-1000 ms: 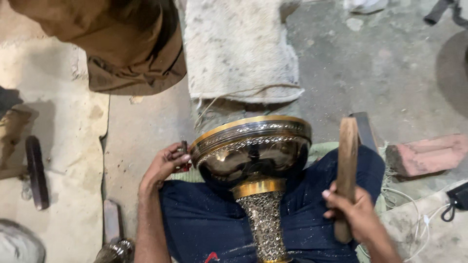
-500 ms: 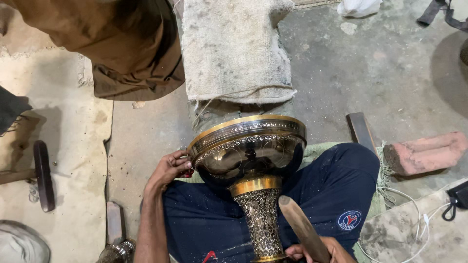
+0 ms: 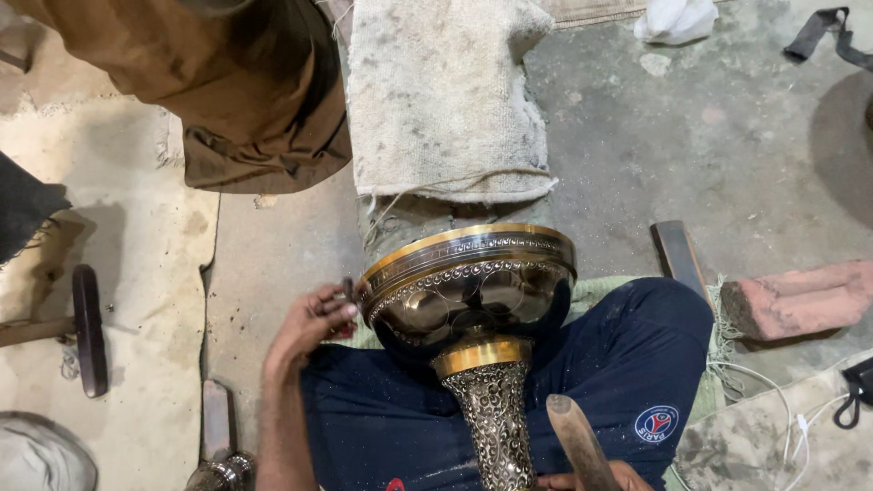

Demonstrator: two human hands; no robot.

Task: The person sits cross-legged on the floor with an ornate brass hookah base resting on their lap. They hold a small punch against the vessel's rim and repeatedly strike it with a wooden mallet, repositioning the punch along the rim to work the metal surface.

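left hand (image 3: 309, 332) at brass goblet (image 3: 468, 291) rim | right hand (image 3: 591, 477) seemingly grips wooden stick (image 3: 577, 441)

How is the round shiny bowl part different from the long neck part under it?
The wide, rounded dark metal bowl has smooth shiny dimples; the narrow silvery metal stem is covered in fine bumpy pattern. The bowl has a gold rim; the stem has a gold collar. Both rest on the person's lap, the left hand at the bowl.

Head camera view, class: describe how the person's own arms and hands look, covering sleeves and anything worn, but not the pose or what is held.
Both are bare. The left hand wears no glove, ring or watch, and its forearm shows no sleeve down to the frame edge. Only a sliver of the right hand shows at the bottom edge, also ungloved. The lap below is in dark blue trousers with a round badge.
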